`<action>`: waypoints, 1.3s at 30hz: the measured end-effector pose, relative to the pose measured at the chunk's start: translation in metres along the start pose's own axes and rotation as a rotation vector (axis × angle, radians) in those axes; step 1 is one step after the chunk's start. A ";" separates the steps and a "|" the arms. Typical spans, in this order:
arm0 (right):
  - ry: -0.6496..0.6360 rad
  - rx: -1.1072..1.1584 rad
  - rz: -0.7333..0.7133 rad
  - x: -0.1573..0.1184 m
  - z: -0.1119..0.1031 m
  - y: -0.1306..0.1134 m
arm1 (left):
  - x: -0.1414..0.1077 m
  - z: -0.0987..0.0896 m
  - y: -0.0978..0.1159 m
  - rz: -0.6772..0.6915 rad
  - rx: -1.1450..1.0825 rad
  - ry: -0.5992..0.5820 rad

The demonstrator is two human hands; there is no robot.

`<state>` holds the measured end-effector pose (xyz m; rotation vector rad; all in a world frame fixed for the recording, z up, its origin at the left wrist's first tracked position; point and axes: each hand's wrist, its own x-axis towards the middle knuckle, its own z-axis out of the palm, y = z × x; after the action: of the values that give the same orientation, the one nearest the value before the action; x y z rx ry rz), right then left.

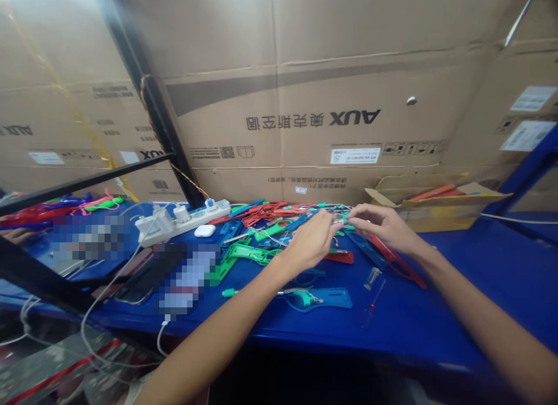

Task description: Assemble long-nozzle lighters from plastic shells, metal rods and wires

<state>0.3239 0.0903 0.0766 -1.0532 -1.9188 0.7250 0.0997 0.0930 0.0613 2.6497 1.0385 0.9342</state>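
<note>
Pinching: right grip (386, 226) | small greenish part (346, 223) at its tip | left grip (310, 239) beside, closure unclear

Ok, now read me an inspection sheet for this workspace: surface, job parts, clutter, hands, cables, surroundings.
Surface: blue tabletop, with a blue plastic part near its front edge.
Job's things: loose pile of red, green and blue plastic parts; a small red-handled tool lies apart.
Clutter: dark phone and white case, left of the pile.
Hands: left hand and right hand have fingertips close together; anything held is too small to identify.
Cables: white power strip with plugs fitted; white cables at left.
Surroundings: AUX carton behind; open cardboard box at right.
</note>
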 end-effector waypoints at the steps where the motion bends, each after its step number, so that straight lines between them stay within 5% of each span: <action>1: 0.001 0.015 -0.004 0.000 -0.001 -0.001 | 0.000 0.001 0.000 0.012 0.014 0.000; 39: 0.055 0.074 -0.059 -0.005 0.005 -0.014 | -0.001 0.003 0.000 0.076 0.140 -0.051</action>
<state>0.3153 0.0786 0.0825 -0.9574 -1.8542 0.7206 0.1007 0.0926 0.0580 2.8295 1.0350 0.8321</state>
